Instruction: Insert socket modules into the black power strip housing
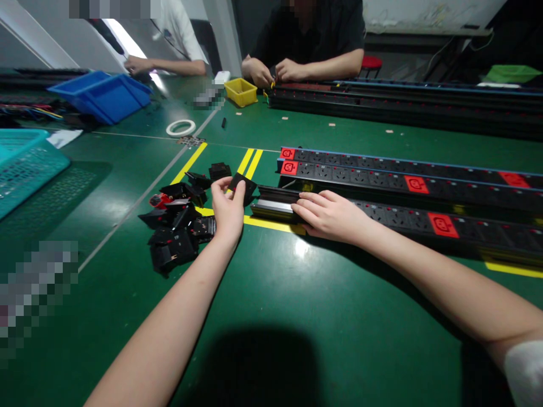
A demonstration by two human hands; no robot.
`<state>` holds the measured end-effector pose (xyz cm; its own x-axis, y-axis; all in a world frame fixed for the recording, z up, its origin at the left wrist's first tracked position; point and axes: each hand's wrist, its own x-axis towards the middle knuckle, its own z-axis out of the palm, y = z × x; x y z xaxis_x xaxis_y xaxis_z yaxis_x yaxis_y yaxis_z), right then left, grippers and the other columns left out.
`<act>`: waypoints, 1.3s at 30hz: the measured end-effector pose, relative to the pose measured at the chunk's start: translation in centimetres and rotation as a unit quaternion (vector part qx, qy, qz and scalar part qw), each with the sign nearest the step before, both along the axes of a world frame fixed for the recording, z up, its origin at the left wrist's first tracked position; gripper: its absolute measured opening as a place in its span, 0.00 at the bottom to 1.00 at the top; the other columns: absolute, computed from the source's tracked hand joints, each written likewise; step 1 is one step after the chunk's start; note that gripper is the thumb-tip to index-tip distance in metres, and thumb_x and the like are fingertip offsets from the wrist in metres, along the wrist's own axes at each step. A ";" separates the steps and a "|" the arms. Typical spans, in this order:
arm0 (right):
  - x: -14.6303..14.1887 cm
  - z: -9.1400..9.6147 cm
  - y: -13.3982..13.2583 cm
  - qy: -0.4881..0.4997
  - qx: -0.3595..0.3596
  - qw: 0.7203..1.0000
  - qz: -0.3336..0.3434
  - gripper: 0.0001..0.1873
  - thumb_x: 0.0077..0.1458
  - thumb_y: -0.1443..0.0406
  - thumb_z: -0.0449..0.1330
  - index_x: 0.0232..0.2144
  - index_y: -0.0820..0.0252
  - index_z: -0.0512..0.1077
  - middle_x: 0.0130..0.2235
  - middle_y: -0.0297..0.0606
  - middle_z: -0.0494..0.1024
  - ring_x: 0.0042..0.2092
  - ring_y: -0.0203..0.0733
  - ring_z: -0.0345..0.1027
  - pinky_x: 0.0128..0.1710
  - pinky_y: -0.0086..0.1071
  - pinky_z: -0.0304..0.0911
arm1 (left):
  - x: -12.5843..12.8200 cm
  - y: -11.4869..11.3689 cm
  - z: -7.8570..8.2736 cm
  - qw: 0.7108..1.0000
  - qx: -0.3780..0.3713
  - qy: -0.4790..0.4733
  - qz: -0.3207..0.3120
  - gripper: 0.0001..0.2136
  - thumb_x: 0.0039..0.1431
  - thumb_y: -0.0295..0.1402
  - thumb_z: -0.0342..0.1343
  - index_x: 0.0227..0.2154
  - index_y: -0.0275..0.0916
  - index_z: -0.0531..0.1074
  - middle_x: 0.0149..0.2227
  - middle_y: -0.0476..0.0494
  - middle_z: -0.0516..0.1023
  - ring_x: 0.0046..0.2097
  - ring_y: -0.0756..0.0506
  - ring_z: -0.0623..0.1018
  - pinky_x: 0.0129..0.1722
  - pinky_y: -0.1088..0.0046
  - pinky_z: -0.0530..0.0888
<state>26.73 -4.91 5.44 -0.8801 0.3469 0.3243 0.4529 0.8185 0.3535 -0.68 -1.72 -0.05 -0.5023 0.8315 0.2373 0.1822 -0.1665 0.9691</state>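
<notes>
Both bare forearms reached forward over the green worktop (318,299). The left hand (228,212) was held up with a straight wrist, its grip pinching a small black end piece (242,185) between thumb and fingertips, just off the open end of the nearest power strip (403,217). That strip's long axis ran left to right across the worktop, with the open end pointing left at the piece. The right hand (328,215) lay palm down on that end, fingers flat and close together, closed round nothing. A heap of black parts (176,232) lay just beside the left hand. Two more strips (360,172) with red sockets lay parallel behind. Farther off sat a teal basket (25,164), a tape roll (181,128), a blue bin (104,96) and a yellow bin (240,92), near another person's hands (275,72)
</notes>
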 end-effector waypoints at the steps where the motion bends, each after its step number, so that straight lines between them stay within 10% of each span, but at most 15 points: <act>1: 0.0 0.0 0.0 0.001 0.000 1.000 0.000 0.17 0.65 0.67 0.57 0.54 0.68 0.74 0.52 0.50 0.83 0.54 0.51 0.75 0.44 0.41 0.61 | 0.0 0.0 0.0 1.000 -0.002 -0.010 0.005 0.15 0.62 0.38 0.63 0.47 0.40 0.69 0.48 0.41 0.77 0.45 0.48 0.81 0.47 0.72 0.78; 39: 0.0 0.1 0.0 -0.005 0.009 1.000 -0.004 0.16 0.67 0.67 0.55 0.53 0.67 0.74 0.52 0.49 0.84 0.54 0.50 0.75 0.44 0.40 0.60 | -0.2 -0.2 -0.2 0.991 -0.025 0.117 -0.062 0.25 0.74 0.48 0.43 0.46 0.38 0.82 0.49 0.37 0.85 0.54 0.39 0.82 0.60 0.61 0.74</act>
<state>26.71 -4.94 5.49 -0.8806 0.3471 0.3226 0.4553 0.8083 0.3732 -0.92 -1.89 -0.22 -0.3322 0.8970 0.2916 0.3836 -0.1539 0.9106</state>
